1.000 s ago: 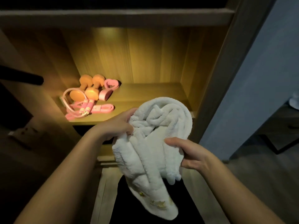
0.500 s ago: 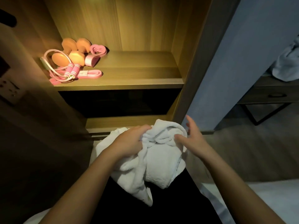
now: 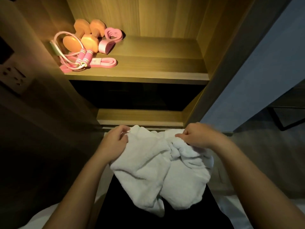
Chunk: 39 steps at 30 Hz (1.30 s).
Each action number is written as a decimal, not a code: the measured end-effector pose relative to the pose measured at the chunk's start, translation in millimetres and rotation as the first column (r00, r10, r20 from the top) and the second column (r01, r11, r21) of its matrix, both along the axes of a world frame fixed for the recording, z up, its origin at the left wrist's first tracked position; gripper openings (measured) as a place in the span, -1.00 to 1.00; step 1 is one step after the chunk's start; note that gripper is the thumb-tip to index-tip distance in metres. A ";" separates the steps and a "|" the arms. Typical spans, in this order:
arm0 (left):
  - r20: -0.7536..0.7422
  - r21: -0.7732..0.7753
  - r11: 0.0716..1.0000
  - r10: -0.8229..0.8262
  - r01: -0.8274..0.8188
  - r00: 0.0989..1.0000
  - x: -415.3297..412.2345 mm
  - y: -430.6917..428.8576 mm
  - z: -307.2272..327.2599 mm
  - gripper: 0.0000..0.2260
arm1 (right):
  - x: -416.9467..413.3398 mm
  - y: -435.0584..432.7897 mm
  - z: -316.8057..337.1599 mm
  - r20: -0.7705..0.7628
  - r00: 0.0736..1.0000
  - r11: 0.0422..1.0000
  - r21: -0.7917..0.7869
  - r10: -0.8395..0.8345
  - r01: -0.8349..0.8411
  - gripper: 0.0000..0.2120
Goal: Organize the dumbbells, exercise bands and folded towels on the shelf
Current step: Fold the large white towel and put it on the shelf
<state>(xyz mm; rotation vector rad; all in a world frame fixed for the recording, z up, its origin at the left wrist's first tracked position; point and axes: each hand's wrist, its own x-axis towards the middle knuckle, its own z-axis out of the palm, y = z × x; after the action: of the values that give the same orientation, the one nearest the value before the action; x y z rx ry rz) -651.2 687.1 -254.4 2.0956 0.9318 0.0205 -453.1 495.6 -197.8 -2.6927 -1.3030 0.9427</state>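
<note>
A white towel point(image 3: 155, 169) hangs crumpled over my lap, below the shelf. My left hand point(image 3: 113, 142) grips its upper left edge and my right hand point(image 3: 199, 135) pinches its upper right edge. On the lit wooden shelf point(image 3: 156, 66), at the far left, lie two orange dumbbells point(image 3: 85, 38), a pink skipping rope point(image 3: 72, 60), a flat pink exercise band point(image 3: 105, 62) and a pink heart-shaped band holder point(image 3: 109, 39).
The shelf sits in a wooden alcove with side walls point(image 3: 212, 30). A dark opening point(image 3: 132, 95) and a lower ledge point(image 3: 140, 116) lie under it. A wall socket point(image 3: 13, 75) is on the left. A dark table leg point(image 3: 287, 118) stands at the right.
The view tilted down. My hands moved apart along the towel's top edge, spreading it wider across my lap. My right hand went from open beside the towel to pinching it.
</note>
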 end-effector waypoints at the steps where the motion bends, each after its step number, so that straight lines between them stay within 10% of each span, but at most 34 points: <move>1: -0.069 -0.039 0.998 -0.043 0.040 0.997 1.1 6.1 -2.1 -0.68 | 2.2 6.6 4.9 0.018 0.999 0.999 0.000 0.038 -0.038 -0.62; 3: -0.170 -0.136 0.983 -0.143 0.120 0.975 4.7 14.1 -5.1 -0.59 | 1.1 17.6 7.0 -0.058 0.997 0.993 0.108 0.051 -0.044 -0.89; 10: -0.265 0.008 0.968 -0.239 0.250 0.934 10.9 22.0 -12.0 -0.75 | -22.4 14.9 -24.9 -0.489 0.869 0.987 0.158 0.070 0.010 -0.71; 21: 0.248 0.347 0.919 -0.283 0.188 0.927 5.0 10.5 34.3 -0.87 | -14.7 40.3 -13.2 -0.450 0.887 0.992 -0.024 0.103 -0.127 -0.36; 25: 0.342 0.489 0.857 -0.361 0.164 0.867 7.9 -0.4 51.0 -0.92 | -21.9 42.9 -7.1 -0.533 0.820 0.976 0.169 0.209 -0.138 -0.57; 34: 0.001 0.138 0.983 -0.121 0.119 0.993 -0.4 15.9 48.4 -0.78 | -16.3 9.3 -11.8 -0.560 0.824 0.876 0.436 0.083 0.208 -0.86; 39: 0.110 0.072 0.997 0.014 -0.022 0.994 -14.0 21.0 60.8 -0.97 | -15.3 2.2 -14.8 -0.546 0.836 0.887 0.414 0.063 0.204 -0.84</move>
<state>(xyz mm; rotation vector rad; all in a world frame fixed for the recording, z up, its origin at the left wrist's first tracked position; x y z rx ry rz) -665.2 708.1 -193.6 2.1307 0.8965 0.1795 -468.4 497.8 -212.6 -1.8989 -1.1044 1.1109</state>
